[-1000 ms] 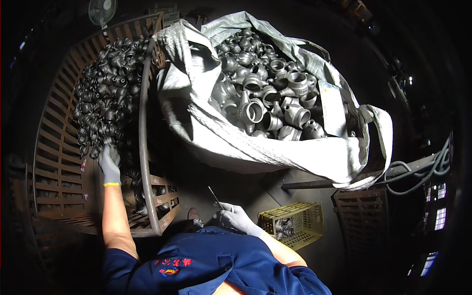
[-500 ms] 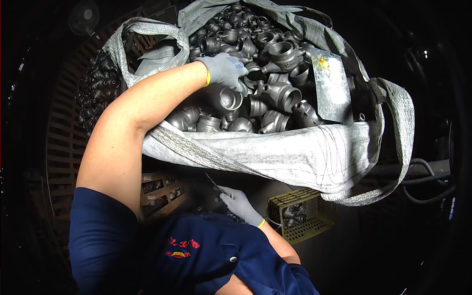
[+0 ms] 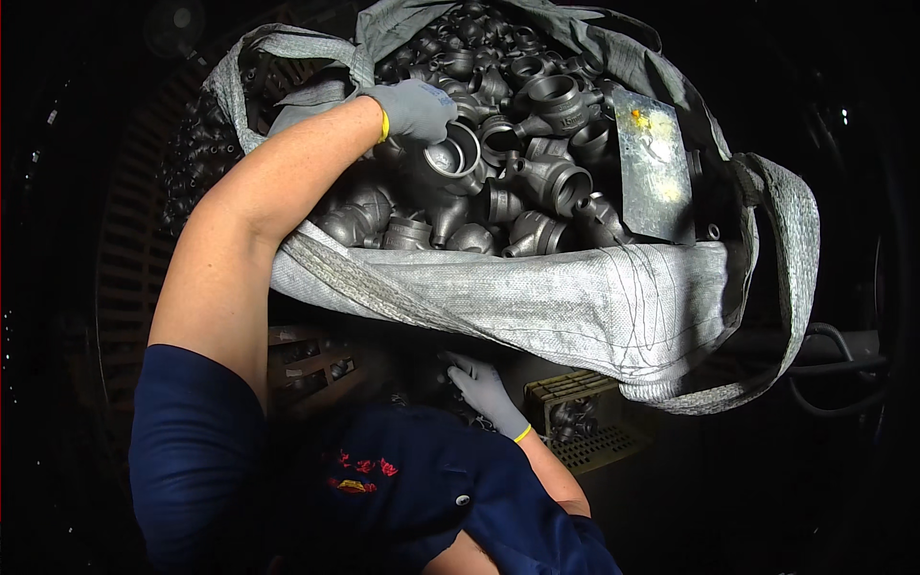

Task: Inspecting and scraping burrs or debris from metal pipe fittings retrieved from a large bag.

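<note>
Toward the left inside the open white bag (image 3: 537,297), a grey metal fitting (image 3: 460,184) tips its round mouth up among the other fittings (image 3: 556,182), and the gloved left hand (image 3: 414,109) is right on it, back of the hand uppermost! Those fingers bend down over the rim, but their tips are tucked out of sight, so I cannot tell whether they grasp it or merely rest there. Behind them the wrist lies nearly straight, the forearm (image 3: 307,168) slanting across the bag's edge, the elbow bent sharply above a dark blue sleeve (image 3: 196,422). Lower down, the gloved right hand (image 3: 487,393) sits close to the body, thumb and fingers pointing up and left into murk; whether they hold anything, I cannot tell. Just right of it, a yellow crate (image 3: 556,385) is half lost in shadow, as is the slatted bin (image 3: 120,259) at far left, partly covered by the arm.
</note>
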{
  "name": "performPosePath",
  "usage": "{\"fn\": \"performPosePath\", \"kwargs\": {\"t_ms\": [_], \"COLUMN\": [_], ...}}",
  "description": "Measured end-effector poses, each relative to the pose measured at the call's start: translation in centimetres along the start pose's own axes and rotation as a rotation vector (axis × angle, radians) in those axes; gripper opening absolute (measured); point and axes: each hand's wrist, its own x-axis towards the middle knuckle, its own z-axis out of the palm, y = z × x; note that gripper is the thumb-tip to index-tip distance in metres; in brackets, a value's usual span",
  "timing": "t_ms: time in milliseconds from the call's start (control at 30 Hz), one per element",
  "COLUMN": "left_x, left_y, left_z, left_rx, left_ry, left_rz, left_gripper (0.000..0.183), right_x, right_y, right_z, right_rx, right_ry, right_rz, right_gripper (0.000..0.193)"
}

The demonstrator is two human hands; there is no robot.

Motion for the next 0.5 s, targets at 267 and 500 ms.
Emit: {"fn": "performPosePath", "kwargs": {"t_ms": [267, 500], "left_x": [-22.5, -37.2], "left_y": [-6.3, 0.0], "left_z": [-1.9, 9.9], "left_rx": [-1.066, -2.079], "left_ry": [0.573, 0.836], "left_rz": [0.042, -0.205], "left_gripper": [0.043, 0.024], "right_x": [-0.1, -0.4], "right_y": [-4.6, -11.5], "right_z": [4.2, 9.6], "right_rx": [0.066, 0.121], "right_ry": [-0.175, -0.226], "right_rz": [-0.115, -0.234], "right_gripper": [0.032, 0.028]}}
